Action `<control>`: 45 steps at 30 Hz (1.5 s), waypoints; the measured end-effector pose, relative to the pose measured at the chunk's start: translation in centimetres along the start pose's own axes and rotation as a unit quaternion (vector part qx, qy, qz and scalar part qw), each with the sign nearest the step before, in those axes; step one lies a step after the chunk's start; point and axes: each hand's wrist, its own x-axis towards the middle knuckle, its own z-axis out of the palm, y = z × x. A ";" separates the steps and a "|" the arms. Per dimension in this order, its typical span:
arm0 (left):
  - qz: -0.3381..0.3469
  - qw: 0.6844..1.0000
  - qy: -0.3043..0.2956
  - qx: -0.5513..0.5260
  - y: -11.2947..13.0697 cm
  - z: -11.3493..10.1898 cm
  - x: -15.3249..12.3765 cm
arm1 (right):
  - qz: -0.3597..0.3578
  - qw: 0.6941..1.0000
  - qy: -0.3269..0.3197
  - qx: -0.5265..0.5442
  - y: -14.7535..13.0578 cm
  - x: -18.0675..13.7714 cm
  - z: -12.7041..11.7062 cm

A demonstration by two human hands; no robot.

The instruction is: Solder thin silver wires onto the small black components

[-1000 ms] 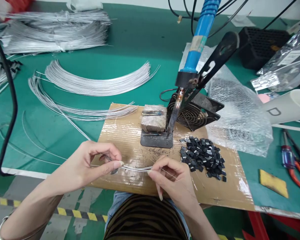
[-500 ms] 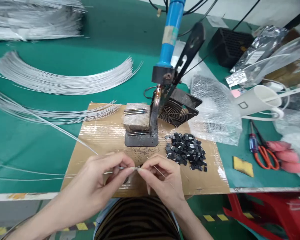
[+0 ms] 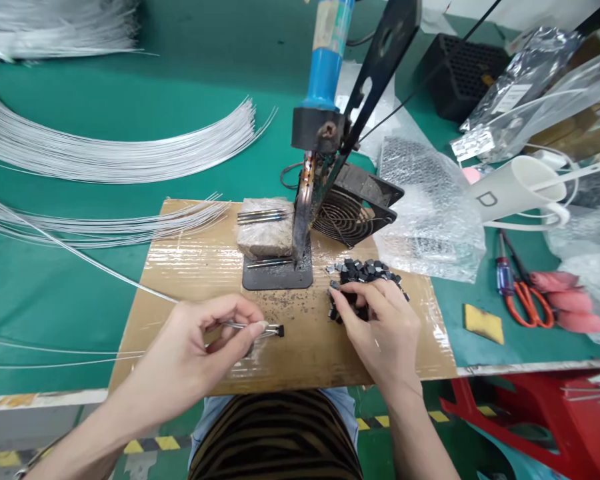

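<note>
– What's nearest you?
– My left hand [image 3: 205,340] pinches a wire [image 3: 236,325] over the cardboard's [image 3: 195,260] near edge, with a black chip [image 3: 279,330] on its tip.
– And beyond?
– My right hand [image 3: 380,327] curls onto the chip pile [image 3: 367,270] mid-cardboard; whether it pinches one, I cannot tell. The soldering iron [image 3: 327,60] stands at the far edge.

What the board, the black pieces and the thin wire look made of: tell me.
Board: brown cardboard under glossy clear tape, judging by the shiny wrinkles. Black pieces: probably moulded plastic, matte and square-cut; too small to be sure. Wire: silvery with a bright sheen, so likely metal or metal-coated.
</note>
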 end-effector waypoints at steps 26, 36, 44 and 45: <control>-0.021 0.997 0.055 -0.053 0.4 0.4 0.2 | 0.199 0.932 0.005 0.304 -2.6 -0.8 -0.4; -0.004 0.996 0.084 -0.043 0.5 0.7 0.3 | 0.253 0.893 -0.013 0.373 -4.2 -0.8 0.0; -0.014 0.993 0.107 -0.044 0.8 1.0 0.6 | 0.271 0.848 -0.057 0.453 -5.2 -0.6 0.2; -0.017 0.992 0.112 -0.049 0.9 1.1 0.6 | 0.273 0.842 -0.060 0.462 -5.4 -0.6 0.3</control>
